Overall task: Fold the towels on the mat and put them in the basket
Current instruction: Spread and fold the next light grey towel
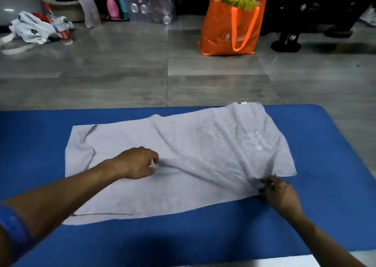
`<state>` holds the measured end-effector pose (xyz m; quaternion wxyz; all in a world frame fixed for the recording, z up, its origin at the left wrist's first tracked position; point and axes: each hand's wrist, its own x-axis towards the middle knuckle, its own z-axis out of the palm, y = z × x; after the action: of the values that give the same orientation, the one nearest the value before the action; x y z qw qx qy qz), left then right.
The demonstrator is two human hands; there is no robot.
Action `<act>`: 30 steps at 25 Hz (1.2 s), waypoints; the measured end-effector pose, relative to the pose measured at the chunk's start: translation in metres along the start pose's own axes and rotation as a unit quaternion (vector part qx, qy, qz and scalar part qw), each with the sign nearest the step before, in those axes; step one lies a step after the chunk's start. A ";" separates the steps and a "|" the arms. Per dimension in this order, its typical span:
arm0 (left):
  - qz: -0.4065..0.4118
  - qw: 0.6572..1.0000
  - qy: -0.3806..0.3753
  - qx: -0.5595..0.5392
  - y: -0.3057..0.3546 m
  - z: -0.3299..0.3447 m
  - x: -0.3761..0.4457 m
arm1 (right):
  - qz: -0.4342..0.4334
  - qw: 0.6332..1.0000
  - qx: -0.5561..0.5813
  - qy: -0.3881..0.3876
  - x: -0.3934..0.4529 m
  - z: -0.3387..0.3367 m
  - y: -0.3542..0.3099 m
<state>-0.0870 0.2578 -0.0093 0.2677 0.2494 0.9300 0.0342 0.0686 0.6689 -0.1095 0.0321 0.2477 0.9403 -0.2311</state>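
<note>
A pale grey towel (193, 144) lies spread out and creased across the blue mat (30, 136). My left hand (138, 163) sits on the towel's middle with curled fingers pinching a ridge of cloth. My right hand (278, 193) pinches the towel's near edge at the right, where the fabric bunches into folds. A raised crease runs between the two hands. White lettering shows near the towel's right end. No basket is in view.
Grey tiled floor (122, 63) lies beyond the mat. An orange bag (230, 26) with a yellow-green sack stands at the back right. A clear plastic box (148, 4), bottles and white cloth (34, 28) clutter the back left. Dark furniture legs (286, 43) are at far right.
</note>
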 end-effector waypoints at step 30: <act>0.084 0.996 0.001 -0.036 0.232 0.152 0.050 | 0.200 0.978 0.038 0.053 -0.008 -0.060 0.178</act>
<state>0.0577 0.4735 -0.1176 0.2715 0.3167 0.9043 0.0908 0.1645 0.8293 -0.1295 0.0178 0.4435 0.8627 -0.2424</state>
